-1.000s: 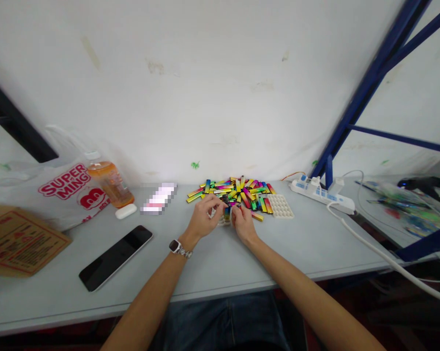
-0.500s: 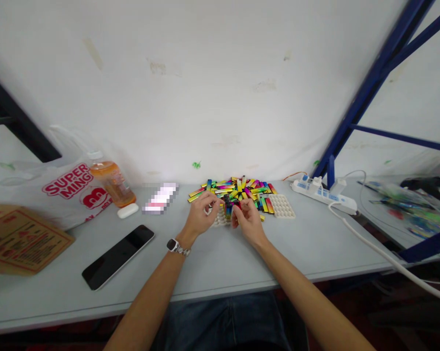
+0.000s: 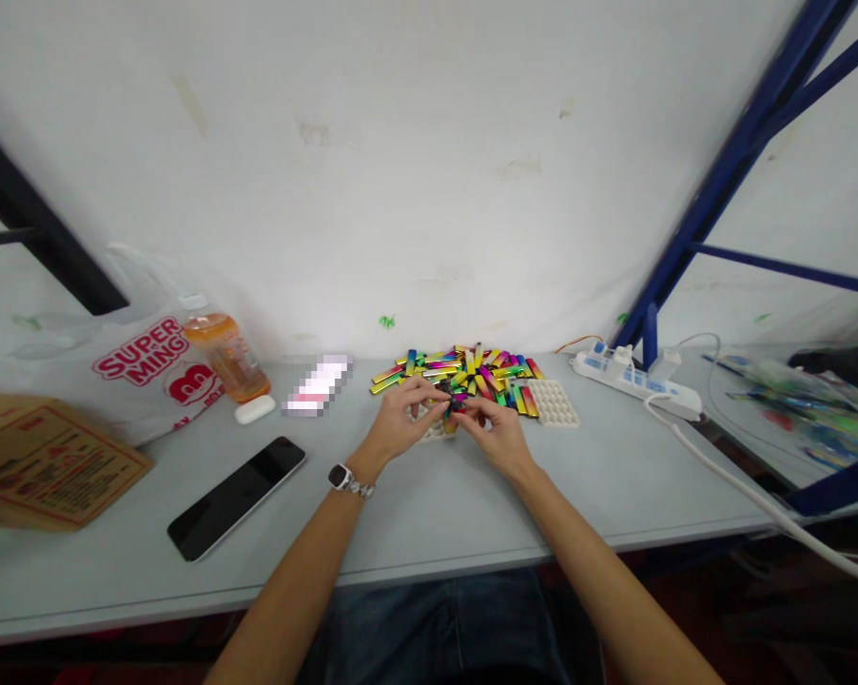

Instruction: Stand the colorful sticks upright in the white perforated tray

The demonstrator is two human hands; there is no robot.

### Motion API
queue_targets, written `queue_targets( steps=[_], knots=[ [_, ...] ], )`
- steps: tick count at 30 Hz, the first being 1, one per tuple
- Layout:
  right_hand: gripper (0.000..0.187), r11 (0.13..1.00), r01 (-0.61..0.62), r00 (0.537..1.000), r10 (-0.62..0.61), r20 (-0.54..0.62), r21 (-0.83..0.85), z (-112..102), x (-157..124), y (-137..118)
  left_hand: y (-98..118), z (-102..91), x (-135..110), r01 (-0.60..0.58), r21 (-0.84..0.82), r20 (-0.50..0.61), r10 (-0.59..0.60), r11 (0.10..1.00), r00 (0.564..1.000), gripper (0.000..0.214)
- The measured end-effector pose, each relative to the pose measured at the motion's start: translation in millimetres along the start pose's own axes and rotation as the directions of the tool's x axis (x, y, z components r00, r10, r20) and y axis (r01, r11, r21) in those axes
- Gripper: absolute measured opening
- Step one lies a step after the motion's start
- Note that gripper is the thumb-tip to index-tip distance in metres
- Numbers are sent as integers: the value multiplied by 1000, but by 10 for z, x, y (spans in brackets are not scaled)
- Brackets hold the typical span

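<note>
A heap of shiny rainbow-coloured bars [image 3: 464,373] lies at the back of the grey table [image 3: 415,514], against the wall. My left hand [image 3: 400,426] and my right hand [image 3: 493,433] meet just in front of the heap, fingers pinched together around a small colourful bar [image 3: 455,407] held between them. Under my hands a white grid tray [image 3: 433,430] is partly hidden. A second white grid tray [image 3: 554,402] lies flat to the right of the heap. A watch sits on my left wrist.
A black phone [image 3: 236,497] lies left of my arms. Further left are a cardboard box [image 3: 44,461], a white plastic bag [image 3: 115,366], an orange drink bottle [image 3: 225,354] and a white earbud case [image 3: 255,410]. A power strip [image 3: 635,379] with a white cable and a blue steel frame [image 3: 729,181] are on the right.
Both hands lifted slightly from the tray and drew together, the right hand shifting right, fingers now meeting on one small bar. The view drifted a little.
</note>
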State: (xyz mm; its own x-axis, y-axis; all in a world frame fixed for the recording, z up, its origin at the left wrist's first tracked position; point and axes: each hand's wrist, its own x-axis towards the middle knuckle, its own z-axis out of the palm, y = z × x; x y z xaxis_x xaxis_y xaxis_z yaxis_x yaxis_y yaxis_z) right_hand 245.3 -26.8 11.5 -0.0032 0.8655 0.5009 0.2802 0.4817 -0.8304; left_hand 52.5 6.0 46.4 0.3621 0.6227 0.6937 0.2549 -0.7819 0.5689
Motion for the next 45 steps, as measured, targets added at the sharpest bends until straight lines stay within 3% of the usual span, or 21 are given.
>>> queue_targets(
  steps=[13, 19, 24, 28, 33, 36, 38, 41, 45],
  knots=[
    [19, 987, 120, 982, -103, 159, -106, -118, 67, 18, -12, 12, -22, -91, 36, 28, 90, 995, 995, 16],
    [19, 991, 96, 978, -76, 192, -95, -129, 79, -55, -13, 24, -26, -141, 28, 58, 139, 990, 989, 14],
    [19, 989, 46, 977, -16, 211, -137, -94, 61, 34, -23, 12, -40, -148, 97, 106, 137, 984, 985, 19],
    [21, 988, 18, 988, 6, 157, -152, -77, 30, 88, -28, -2, -44, -141, 175, 142, 116, 974, 983, 27],
    [35, 958, 154, 988, -152, 26, -240, -96, 34, 50, 6, -33, -32, -151, 254, 151, 115, 955, 982, 31],
    [52, 929, 205, 979, -195, 65, -307, -81, 53, 17, 56, -44, -23, -149, 277, 131, 116, 949, 985, 38],
    [66, 917, 227, 973, -200, 115, -329, -58, 70, 4, 86, -41, -21, -134, 302, 128, 100, 944, 987, 54],
    [84, 905, 230, 971, -188, 150, -357, -29, 101, 7, 108, -17, -25, -104, 358, 239, 16, 928, 971, 79],
    [87, 905, 191, 981, -160, 112, -381, -40, 140, 51, 119, 27, -42, -83, 453, 397, -118, 887, 910, 78]
  ],
)
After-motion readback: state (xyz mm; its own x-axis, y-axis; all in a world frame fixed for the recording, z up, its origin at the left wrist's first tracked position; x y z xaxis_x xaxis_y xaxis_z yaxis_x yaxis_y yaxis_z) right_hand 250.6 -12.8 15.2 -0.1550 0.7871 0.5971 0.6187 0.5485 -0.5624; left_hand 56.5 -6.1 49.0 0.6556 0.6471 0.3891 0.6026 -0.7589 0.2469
